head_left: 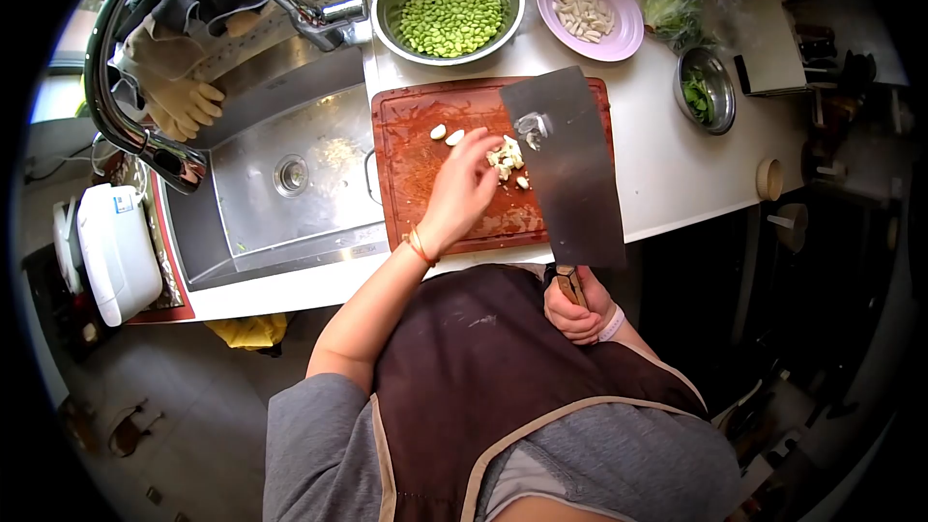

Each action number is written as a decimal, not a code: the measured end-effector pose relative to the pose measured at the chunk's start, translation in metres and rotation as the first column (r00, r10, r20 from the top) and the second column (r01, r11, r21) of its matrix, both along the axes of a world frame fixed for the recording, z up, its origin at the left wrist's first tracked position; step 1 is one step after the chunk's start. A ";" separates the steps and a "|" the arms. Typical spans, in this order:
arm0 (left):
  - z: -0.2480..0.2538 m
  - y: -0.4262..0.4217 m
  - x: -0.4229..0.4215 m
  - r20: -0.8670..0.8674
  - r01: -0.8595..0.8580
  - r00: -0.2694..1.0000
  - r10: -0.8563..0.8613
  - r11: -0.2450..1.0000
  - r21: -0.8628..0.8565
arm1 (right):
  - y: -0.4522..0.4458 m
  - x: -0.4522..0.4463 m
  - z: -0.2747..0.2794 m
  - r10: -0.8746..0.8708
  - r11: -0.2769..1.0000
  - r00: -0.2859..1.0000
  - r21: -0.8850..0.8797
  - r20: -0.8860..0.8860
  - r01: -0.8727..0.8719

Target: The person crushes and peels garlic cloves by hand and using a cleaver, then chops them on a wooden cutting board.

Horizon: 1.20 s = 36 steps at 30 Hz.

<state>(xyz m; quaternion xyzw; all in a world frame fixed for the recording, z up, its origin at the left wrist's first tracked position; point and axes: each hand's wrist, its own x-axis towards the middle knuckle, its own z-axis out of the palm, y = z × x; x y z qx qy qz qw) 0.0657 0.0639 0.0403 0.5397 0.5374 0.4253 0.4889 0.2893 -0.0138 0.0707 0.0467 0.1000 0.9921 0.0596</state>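
My right hand (578, 309) is wrapped round the wooden handle of a cleaver (580, 188), near my apron. The broad blade is raised over the right part of a reddish-brown cutting board (416, 184), with a wet smear of garlic on its face. My left hand (469, 179) hovers over the board, fingers loosely bent and apart, beside a small heap of crushed garlic (505, 157). Nothing shows in its grasp. Two peeled garlic cloves (454, 137) lie just beyond the left fingers.
A steel bowl of green beans (451, 19) and a pink plate (626, 34) of pale pieces stand behind the board. To the right is a small metal bowl (723, 101) with green leaves. The sink (280, 222) and tall faucet (106, 68) are at left.
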 end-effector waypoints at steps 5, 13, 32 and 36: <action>0.071 0.002 -0.013 -0.025 -0.204 0.974 0.224 0.925 0.322 | -0.004 -0.004 -0.006 0.066 0.998 0.994 0.003 0.091 -0.067; 0.053 -0.015 -0.037 -0.161 -0.145 0.961 0.223 0.908 0.392 | -0.001 -0.020 -0.005 0.128 0.992 0.968 -0.011 0.217 -0.129; -0.102 -0.070 -0.212 -0.961 -0.511 0.270 0.056 0.854 -0.093 | -0.002 0.002 -0.014 -0.204 0.978 0.930 0.013 0.305 0.210; -0.045 -0.031 -0.141 -0.714 -0.418 0.646 0.270 0.908 -0.036 | -0.001 -0.001 -0.013 -0.205 0.977 0.924 0.003 0.322 0.215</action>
